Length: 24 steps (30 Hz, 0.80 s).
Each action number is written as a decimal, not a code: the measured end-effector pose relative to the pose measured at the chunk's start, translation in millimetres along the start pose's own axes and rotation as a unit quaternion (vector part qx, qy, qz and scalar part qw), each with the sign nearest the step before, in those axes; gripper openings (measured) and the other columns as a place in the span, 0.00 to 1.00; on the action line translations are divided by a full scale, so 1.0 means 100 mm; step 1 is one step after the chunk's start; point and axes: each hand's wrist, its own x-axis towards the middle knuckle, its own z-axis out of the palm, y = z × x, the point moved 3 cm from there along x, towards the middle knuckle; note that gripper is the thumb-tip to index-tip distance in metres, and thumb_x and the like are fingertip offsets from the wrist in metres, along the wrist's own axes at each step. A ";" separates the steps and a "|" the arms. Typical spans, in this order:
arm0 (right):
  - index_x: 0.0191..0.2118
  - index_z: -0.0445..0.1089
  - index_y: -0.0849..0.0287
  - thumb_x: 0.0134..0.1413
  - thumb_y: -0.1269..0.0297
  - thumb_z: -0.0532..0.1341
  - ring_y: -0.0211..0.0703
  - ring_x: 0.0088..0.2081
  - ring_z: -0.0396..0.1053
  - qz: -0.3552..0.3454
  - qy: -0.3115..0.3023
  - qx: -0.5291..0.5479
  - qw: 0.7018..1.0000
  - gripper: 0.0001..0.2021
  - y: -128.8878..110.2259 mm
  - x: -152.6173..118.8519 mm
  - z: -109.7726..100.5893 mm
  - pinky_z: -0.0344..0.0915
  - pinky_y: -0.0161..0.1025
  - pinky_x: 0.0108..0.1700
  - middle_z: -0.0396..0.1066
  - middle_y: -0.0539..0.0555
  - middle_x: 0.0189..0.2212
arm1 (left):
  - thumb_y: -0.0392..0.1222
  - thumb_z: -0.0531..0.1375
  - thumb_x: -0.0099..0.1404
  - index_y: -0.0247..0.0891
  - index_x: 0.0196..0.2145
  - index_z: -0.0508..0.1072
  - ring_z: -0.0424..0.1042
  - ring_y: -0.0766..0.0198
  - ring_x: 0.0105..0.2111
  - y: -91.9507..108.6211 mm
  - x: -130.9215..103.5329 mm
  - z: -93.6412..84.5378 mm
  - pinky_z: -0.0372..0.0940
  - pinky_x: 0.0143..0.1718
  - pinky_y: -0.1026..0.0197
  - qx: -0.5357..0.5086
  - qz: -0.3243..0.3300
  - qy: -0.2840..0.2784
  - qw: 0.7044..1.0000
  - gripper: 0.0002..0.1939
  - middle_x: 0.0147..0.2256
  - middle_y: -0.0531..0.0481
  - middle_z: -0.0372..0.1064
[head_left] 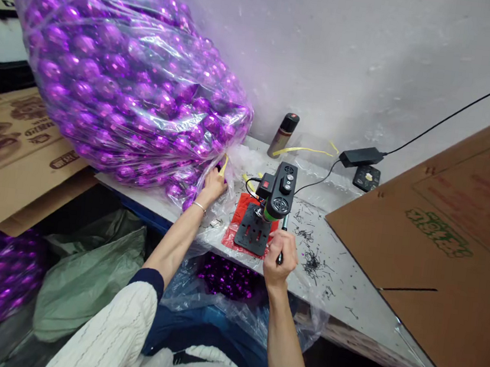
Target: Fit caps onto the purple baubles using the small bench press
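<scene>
My left hand reaches into the mouth of a big clear plastic bag full of shiny purple faceted balls. A yellow strip shows at its fingers, which are partly hidden among the plastic and balls, so their grip is unclear. My right hand is closed around the dark lever handle of a small black bench press. The press has a round-vented head with knobs, a red switch and a flat black base plate, standing on a red plastic sheet.
Small black bits litter the white table. Behind stand a spray can and a black power adapter with a cable. Cardboard boxes flank both sides, the right one close by. Below the table edge, more purple balls lie in plastic.
</scene>
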 end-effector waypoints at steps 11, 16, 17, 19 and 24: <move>0.29 0.64 0.56 0.64 0.72 0.52 0.38 0.31 0.68 0.011 0.007 0.014 1.000 0.12 0.00 0.04 0.01 0.63 0.38 0.34 0.68 0.50 0.27 | 0.69 0.52 0.68 0.37 0.49 0.74 0.77 0.59 0.31 -0.12 -1.20 -0.25 0.69 0.23 0.63 -0.551 -0.156 -0.103 0.813 0.33 0.35 0.42 0.76; 0.29 0.63 0.56 0.64 0.73 0.52 0.38 0.31 0.68 0.000 -0.004 0.013 1.000 0.12 -0.01 0.06 -0.01 0.64 0.38 0.35 0.68 0.50 0.27 | 0.57 0.62 0.65 0.43 0.60 0.67 0.78 0.59 0.37 0.11 -1.69 -0.04 0.74 0.36 0.58 -0.596 -0.118 -0.194 0.770 0.30 0.47 0.44 0.75; 0.29 0.63 0.56 0.64 0.73 0.52 0.38 0.31 0.68 -0.003 -0.006 0.012 1.000 0.12 -0.01 0.06 -0.01 0.64 0.38 0.35 0.68 0.50 0.27 | 0.56 0.62 0.65 0.44 0.61 0.66 0.77 0.60 0.39 0.14 -1.73 0.02 0.74 0.37 0.58 -0.597 -0.116 -0.200 0.768 0.30 0.49 0.44 0.74; 0.29 0.63 0.56 0.64 0.73 0.52 0.38 0.31 0.68 -0.004 -0.009 0.008 1.000 0.12 -0.01 0.06 -0.01 0.64 0.38 0.36 0.68 0.50 0.27 | 0.52 0.63 0.64 0.43 0.59 0.66 0.77 0.60 0.41 0.17 -1.77 0.15 0.73 0.37 0.60 -0.593 -0.126 -0.196 0.771 0.29 0.52 0.44 0.73; 0.29 0.64 0.56 0.64 0.73 0.52 0.38 0.32 0.68 -0.001 -0.017 0.003 1.000 0.12 0.00 0.05 -0.02 0.65 0.38 0.36 0.68 0.50 0.27 | 0.50 0.62 0.62 0.39 0.55 0.66 0.75 0.62 0.37 0.16 -1.70 0.38 0.69 0.31 0.64 -0.544 -0.151 -0.162 0.810 0.25 0.47 0.45 0.73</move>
